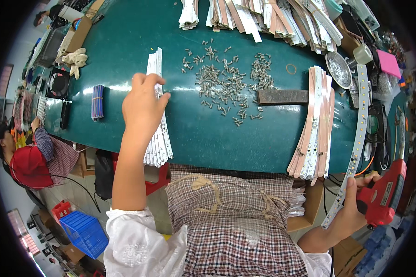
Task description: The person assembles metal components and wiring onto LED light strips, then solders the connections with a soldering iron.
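Note:
My left hand (142, 99) is over a stack of narrow white LED strip boards (158, 145). Its fingers are bent, and a gap shows between thumb and index finger. In my right hand (353, 217), at the lower right, is a long curved LED strip board (359, 124), pressed under the thumb. A red pistol-shaped tool (384, 196) with a thin front end lies against the same hand's fingers; how firmly they hold it is hidden. Small metal screw-like parts (222, 81) lie scattered mid-table. Copper-backed and white strips (316, 124) are bundled right of them.
A dark flat bar (282, 96) touches that bundle. More strip piles (272, 18) line the far side of the green table (208, 143). A tied wire bundle (97, 102) and fan (58, 83) lie left. A metal dish (338, 69) stands right. Another person (32, 159) sits far left.

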Demonstrator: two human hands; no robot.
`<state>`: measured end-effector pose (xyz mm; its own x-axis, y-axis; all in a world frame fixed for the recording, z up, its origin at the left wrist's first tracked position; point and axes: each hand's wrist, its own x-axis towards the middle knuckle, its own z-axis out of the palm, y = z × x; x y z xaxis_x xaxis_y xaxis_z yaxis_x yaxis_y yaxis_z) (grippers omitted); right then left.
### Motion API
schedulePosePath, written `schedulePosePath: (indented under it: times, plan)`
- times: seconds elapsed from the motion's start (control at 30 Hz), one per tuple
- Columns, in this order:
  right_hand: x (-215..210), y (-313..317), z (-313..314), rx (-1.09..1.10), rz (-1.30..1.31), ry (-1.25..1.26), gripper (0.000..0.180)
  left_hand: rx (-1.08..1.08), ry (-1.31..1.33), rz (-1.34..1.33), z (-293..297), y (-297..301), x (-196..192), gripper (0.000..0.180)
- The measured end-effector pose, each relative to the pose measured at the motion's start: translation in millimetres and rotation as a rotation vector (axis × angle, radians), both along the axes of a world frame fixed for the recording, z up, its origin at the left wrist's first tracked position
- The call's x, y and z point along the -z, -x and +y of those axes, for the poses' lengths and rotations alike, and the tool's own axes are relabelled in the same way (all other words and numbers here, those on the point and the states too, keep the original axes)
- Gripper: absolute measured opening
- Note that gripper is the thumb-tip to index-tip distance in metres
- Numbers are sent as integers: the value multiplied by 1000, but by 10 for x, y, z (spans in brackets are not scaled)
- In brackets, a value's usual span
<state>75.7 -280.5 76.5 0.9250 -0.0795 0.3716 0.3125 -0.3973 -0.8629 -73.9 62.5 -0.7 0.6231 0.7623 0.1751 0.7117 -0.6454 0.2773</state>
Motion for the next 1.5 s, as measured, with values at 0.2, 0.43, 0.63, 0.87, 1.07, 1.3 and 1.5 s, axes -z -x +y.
schedulePosePath:
  times: [0.2, 0.43, 0.63, 0.87, 1.07, 1.3, 1.5]
  plan:
    - [38, 128, -86, -325, 48, -66, 63, 216, -8, -44, 313, -405, 151, 8]
    - [93, 279, -139, -391, 342, -105, 63, 226, -83, 24, 378, -607, 291, 12]
    - [60, 305, -72, -430, 394, -139, 58, 281, -141, 43, 286, -597, 231, 8]
    - [120, 285, 12, -457, 467, -166, 60, 322, -140, 11, 298, -633, 273, 6]
    - [219, 282, -44, -492, 367, -97, 57, 366, -250, -70, 244, -634, 339, 10]
    - [337, 242, 62, -448, 419, -145, 51, 294, 138, -346, -101, -565, -75, 8]
    - [489, 254, 243, -475, 413, -231, 49, 445, 1129, -559, -911, -353, -470, 13]
